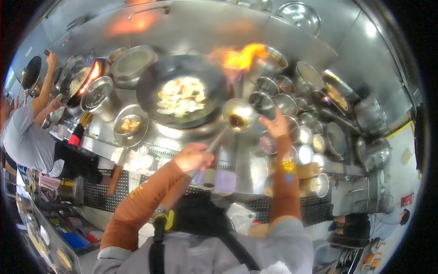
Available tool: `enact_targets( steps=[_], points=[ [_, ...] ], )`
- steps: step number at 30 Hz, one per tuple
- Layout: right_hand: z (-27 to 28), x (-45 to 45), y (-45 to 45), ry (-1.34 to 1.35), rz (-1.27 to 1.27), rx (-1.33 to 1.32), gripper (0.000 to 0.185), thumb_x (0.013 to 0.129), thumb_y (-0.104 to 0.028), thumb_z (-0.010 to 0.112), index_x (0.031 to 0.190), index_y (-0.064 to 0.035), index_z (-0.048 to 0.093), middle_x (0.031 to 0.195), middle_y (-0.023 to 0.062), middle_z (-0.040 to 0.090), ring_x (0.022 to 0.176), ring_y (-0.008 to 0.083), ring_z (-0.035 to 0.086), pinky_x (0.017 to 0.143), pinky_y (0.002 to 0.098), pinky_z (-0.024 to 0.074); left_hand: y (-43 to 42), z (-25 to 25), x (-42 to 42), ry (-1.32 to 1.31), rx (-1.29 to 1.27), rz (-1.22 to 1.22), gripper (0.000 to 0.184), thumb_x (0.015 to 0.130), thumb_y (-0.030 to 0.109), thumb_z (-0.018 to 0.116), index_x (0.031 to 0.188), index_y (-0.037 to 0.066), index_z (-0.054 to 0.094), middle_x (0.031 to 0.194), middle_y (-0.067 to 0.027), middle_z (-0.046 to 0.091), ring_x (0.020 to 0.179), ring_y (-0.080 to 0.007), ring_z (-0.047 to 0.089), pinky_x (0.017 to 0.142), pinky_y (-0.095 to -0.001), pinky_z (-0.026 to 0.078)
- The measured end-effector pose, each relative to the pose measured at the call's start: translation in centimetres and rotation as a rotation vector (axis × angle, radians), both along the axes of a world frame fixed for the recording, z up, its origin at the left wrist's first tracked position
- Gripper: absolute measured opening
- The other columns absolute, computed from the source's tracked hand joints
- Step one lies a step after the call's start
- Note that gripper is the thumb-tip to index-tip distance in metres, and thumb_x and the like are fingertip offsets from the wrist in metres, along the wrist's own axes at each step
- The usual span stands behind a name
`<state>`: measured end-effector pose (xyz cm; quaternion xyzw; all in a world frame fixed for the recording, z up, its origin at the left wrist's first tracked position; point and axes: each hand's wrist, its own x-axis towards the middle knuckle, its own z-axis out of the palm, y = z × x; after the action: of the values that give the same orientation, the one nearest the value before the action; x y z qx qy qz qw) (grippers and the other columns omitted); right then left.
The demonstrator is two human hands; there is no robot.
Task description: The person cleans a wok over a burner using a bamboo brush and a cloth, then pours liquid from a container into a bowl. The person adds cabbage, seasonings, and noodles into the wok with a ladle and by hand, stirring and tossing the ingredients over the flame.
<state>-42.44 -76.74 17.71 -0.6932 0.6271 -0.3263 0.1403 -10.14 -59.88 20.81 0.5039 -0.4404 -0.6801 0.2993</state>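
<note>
My left hand (194, 157) is closed around the long handle of a ladle (242, 106). Dark liquid lies in the ladle's bowl, just right of a large black wok (148, 102). Pale sliced food (182, 96) sits in the middle of that wok. My right hand (275, 124) is at a small dark metal cup (261, 101) beside the ladle bowl. Thumb and fingers stand on either side of its near edge and seem to grip it, though the contact is blurred. Orange-brown sleeves cover both forearms.
Flames (244, 55) rise behind the ladle. Several seasoning containers (305, 134) crowd the right counter. A strainer (131, 125) with pale pieces lies left of the wok, near a lidded pot (133, 64). Another person (29, 137) works at the far left by a flaming wok.
</note>
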Motion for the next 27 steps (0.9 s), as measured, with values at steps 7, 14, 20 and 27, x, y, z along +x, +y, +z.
enact_targets(
  steps=[7, 14, 20, 27],
  points=[
    [0.5, 1.0, 0.2, 0.665, 0.180, 0.279, 0.055, 0.061, -0.035, 0.079, 0.106, -0.0084, 0.062, 0.099, 0.0172, 0.066, 0.098, 0.0342, 0.062, 0.084, 0.0427, 0.0493, -0.8, 0.0, -0.8, -0.007, 0.002, -0.012, 0.013, 0.080, 0.012, 0.060, 0.082, -0.001, 0.058, 0.066, -0.0047, 0.057, 0.048, -0.0115, 0.052, 0.048, -0.0241, 0.042],
    [1.3, -1.1, 1.2, 0.637, 0.080, 0.283, 0.061, 0.060, -0.034, 0.079, 0.113, -0.0094, 0.062, 0.107, 0.0174, 0.065, 0.102, 0.0327, 0.061, 0.087, 0.0419, 0.0487, -1.7, -0.5, -2.0, 0.025, 0.004, -0.019, 0.012, 0.080, 0.012, 0.060, 0.081, 0.000, 0.057, 0.066, -0.0045, 0.058, 0.047, -0.0119, 0.051, 0.046, -0.0248, 0.042],
    [-0.2, -3.8, -0.6, 0.159, -0.131, 0.012, 0.075, 0.060, -0.040, 0.083, 0.115, 0.0039, 0.058, 0.104, 0.0235, 0.065, 0.100, 0.0369, 0.062, 0.089, 0.0425, 0.0468, -2.5, 0.8, -2.4, 0.100, 0.023, 0.050, 0.011, 0.081, 0.012, 0.061, 0.084, 0.003, 0.056, 0.066, -0.0026, 0.056, 0.047, -0.0088, 0.050, 0.042, -0.0231, 0.039],
    [-6.0, -4.4, -4.5, -0.036, -0.414, -0.096, 0.066, 0.058, -0.035, 0.085, 0.106, 0.0037, 0.060, 0.102, 0.0221, 0.066, 0.095, 0.0329, 0.064, 0.084, 0.0393, 0.0481, -1.4, 4.2, -1.1, 0.136, -0.033, 0.052, 0.014, 0.084, 0.015, 0.061, 0.090, 0.004, 0.056, 0.068, -0.0012, 0.056, 0.046, -0.0063, 0.050, 0.040, -0.0196, 0.039]
  ],
)
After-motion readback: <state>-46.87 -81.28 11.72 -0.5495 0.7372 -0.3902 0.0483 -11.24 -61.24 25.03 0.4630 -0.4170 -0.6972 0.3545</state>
